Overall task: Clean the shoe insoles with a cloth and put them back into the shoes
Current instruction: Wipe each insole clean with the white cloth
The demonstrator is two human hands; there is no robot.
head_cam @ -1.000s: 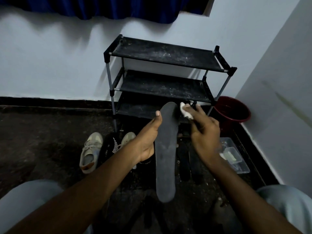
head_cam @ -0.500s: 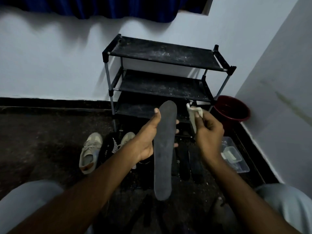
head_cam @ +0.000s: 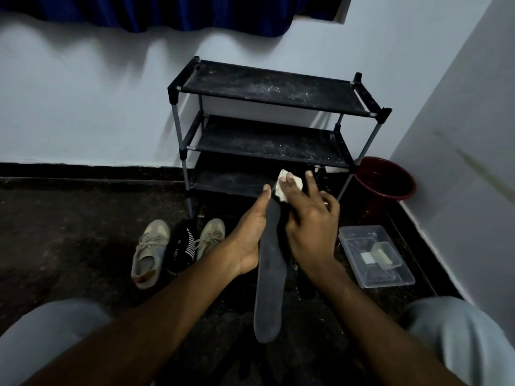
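So compared to half a second back, the black shoe rack (head_cam: 267,90) sits where it was against the wall. The dark insole (head_cam: 270,288) is still held up in front of it, toe end up, heel hanging down between the knees. My guess-free read on the left hand (head_cam: 249,235): it keeps gripping the insole by its left edge, thumb laid along the side, fingers wrapped behind. The big change is the right hand (head_cam: 309,221). It was off to the side pinching the cloth; now it lies on the toe end, fingers mostly straight, pressing the white cloth (head_cam: 281,192) onto the insole.
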